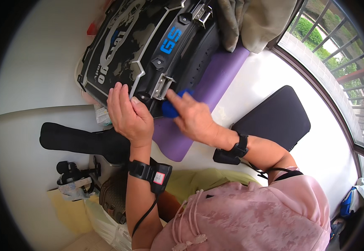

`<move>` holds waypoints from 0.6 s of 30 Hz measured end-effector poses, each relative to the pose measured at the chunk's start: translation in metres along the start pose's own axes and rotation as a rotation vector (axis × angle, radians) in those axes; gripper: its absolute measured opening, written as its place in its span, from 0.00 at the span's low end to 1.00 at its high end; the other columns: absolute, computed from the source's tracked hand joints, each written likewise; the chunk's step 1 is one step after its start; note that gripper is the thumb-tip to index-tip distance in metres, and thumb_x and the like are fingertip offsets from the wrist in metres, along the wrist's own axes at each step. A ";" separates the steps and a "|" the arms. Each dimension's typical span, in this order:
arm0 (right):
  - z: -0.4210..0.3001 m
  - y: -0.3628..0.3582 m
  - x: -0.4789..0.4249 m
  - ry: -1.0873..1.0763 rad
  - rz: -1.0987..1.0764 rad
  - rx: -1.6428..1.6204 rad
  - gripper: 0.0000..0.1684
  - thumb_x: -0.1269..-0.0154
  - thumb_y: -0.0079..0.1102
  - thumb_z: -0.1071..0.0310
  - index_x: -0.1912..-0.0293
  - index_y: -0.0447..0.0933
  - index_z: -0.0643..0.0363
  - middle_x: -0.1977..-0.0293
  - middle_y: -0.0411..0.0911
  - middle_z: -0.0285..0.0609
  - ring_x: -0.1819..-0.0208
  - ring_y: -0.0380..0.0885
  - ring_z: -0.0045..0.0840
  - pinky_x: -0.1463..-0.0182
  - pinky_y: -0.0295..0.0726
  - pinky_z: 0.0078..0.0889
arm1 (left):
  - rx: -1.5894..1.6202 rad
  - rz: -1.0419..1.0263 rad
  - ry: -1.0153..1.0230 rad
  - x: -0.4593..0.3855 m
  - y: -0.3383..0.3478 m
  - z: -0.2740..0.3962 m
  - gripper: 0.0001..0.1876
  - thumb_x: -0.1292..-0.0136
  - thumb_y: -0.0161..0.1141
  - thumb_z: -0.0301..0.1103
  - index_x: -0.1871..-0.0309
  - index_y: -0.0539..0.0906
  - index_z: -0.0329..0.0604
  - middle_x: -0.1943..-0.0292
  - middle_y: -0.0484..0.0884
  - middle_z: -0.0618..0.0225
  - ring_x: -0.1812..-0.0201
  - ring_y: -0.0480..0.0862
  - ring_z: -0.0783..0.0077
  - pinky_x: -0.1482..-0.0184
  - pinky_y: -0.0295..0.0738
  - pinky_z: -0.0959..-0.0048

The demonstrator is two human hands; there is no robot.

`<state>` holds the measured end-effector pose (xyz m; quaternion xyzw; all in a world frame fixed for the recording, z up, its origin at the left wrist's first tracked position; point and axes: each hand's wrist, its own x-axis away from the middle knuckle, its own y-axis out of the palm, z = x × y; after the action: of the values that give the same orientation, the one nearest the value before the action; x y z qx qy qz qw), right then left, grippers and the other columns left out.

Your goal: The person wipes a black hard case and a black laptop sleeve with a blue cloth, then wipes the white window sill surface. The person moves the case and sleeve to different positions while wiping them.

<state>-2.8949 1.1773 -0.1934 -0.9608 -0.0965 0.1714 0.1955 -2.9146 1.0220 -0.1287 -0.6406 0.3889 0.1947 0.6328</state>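
Note:
A black hard case [128, 47] with silver trim, metal latches and blue lettering lies before me. My left hand [130, 116] rests flat against the case's near corner, fingers together and thumb on its edge. Beside the lower metal latch [162, 87] is my right hand [194, 116], slightly blurred, with a blue cloth [171, 108] under its fingers. Its index finger points at the latch; whether it touches cannot be told. A purple mat [222, 72] runs under and alongside the case. Both wrists wear black straps with devices.
A black zipped case [273, 116] lies on the white surface to the right, near a barred window [332, 47]. Grey-beige fabric [257, 25] hangs over the far end. At left are a black padded bag [75, 138] and a brown bag [113, 194].

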 end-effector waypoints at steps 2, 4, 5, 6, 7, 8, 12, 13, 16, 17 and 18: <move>0.003 -0.003 0.003 0.050 -0.093 -0.016 0.42 0.51 0.61 0.78 0.34 0.65 0.54 0.63 0.77 0.53 0.66 0.77 0.49 0.61 0.78 0.45 | 0.008 0.008 0.001 0.000 0.002 0.000 0.16 0.36 0.49 0.27 0.48 0.78 0.30 0.46 0.79 0.51 0.44 0.77 0.45 0.39 0.70 0.53; 0.005 -0.016 0.002 -0.020 -0.129 -0.011 0.40 0.51 0.60 0.79 0.35 0.66 0.55 0.64 0.77 0.53 0.66 0.77 0.49 0.62 0.78 0.45 | 0.006 0.002 -0.004 0.001 0.001 -0.001 0.16 0.36 0.49 0.27 0.48 0.78 0.30 0.46 0.79 0.51 0.44 0.77 0.45 0.39 0.70 0.53; 0.007 -0.024 0.003 -0.055 -0.148 -0.010 0.39 0.50 0.60 0.79 0.35 0.67 0.55 0.64 0.77 0.52 0.65 0.77 0.49 0.62 0.78 0.44 | 0.004 -0.002 -0.006 0.001 0.001 -0.001 0.16 0.36 0.49 0.27 0.48 0.78 0.30 0.46 0.79 0.51 0.43 0.77 0.45 0.38 0.70 0.53; 0.012 -0.027 0.006 -0.119 -0.137 -0.026 0.35 0.49 0.60 0.80 0.38 0.69 0.56 0.64 0.78 0.53 0.64 0.78 0.49 0.62 0.79 0.41 | 0.005 -0.001 -0.001 0.000 0.000 -0.001 0.16 0.37 0.49 0.27 0.48 0.78 0.30 0.46 0.79 0.51 0.43 0.77 0.45 0.38 0.70 0.53; 0.017 -0.022 0.011 -0.117 -0.085 -0.074 0.33 0.50 0.60 0.80 0.41 0.70 0.57 0.64 0.78 0.52 0.64 0.78 0.47 0.62 0.79 0.40 | 0.004 0.001 0.002 -0.001 0.000 0.000 0.16 0.37 0.49 0.27 0.47 0.78 0.30 0.46 0.79 0.51 0.43 0.77 0.45 0.38 0.70 0.53; 0.023 -0.012 0.019 -0.116 -0.034 -0.122 0.30 0.50 0.60 0.79 0.44 0.71 0.58 0.64 0.78 0.51 0.65 0.79 0.45 0.62 0.79 0.39 | 0.003 0.003 0.005 -0.002 0.000 0.000 0.16 0.37 0.49 0.27 0.47 0.78 0.30 0.46 0.79 0.51 0.43 0.77 0.45 0.38 0.70 0.53; 0.020 -0.017 0.017 0.130 0.231 -0.410 0.21 0.49 0.62 0.79 0.53 0.71 0.61 0.66 0.77 0.49 0.67 0.80 0.41 0.62 0.78 0.33 | 0.004 0.002 -0.008 0.001 0.002 -0.001 0.16 0.37 0.49 0.27 0.48 0.78 0.31 0.45 0.79 0.52 0.43 0.77 0.45 0.38 0.70 0.53; 0.012 -0.021 0.008 0.205 0.328 -0.442 0.17 0.48 0.63 0.79 0.58 0.70 0.61 0.70 0.76 0.47 0.69 0.79 0.38 0.63 0.77 0.33 | 0.003 -0.002 -0.012 0.000 0.002 0.000 0.16 0.37 0.49 0.27 0.48 0.78 0.31 0.46 0.79 0.52 0.43 0.77 0.45 0.38 0.70 0.53; 0.000 -0.012 -0.023 0.282 0.330 -0.277 0.20 0.49 0.66 0.73 0.58 0.67 0.61 0.72 0.77 0.50 0.69 0.80 0.46 0.63 0.77 0.39 | 0.011 0.000 -0.014 0.000 0.000 0.001 0.16 0.35 0.49 0.26 0.46 0.77 0.30 0.45 0.79 0.52 0.43 0.77 0.46 0.38 0.69 0.54; 0.002 -0.005 -0.028 0.341 0.232 -0.210 0.22 0.49 0.68 0.71 0.58 0.66 0.61 0.73 0.78 0.51 0.68 0.80 0.48 0.63 0.78 0.41 | 0.015 0.003 -0.012 -0.002 -0.001 0.002 0.16 0.34 0.49 0.26 0.46 0.77 0.30 0.45 0.79 0.52 0.43 0.77 0.46 0.38 0.68 0.55; 0.002 -0.002 -0.029 0.335 0.231 -0.179 0.25 0.51 0.69 0.68 0.57 0.65 0.61 0.73 0.78 0.54 0.66 0.80 0.51 0.63 0.77 0.46 | 0.014 0.000 -0.012 -0.002 -0.001 0.001 0.16 0.34 0.49 0.26 0.46 0.77 0.30 0.45 0.79 0.52 0.43 0.76 0.46 0.38 0.68 0.55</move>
<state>-2.9225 1.1728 -0.1853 -0.9940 0.0332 0.0215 0.1017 -2.9147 1.0230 -0.1271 -0.6349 0.3867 0.1957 0.6396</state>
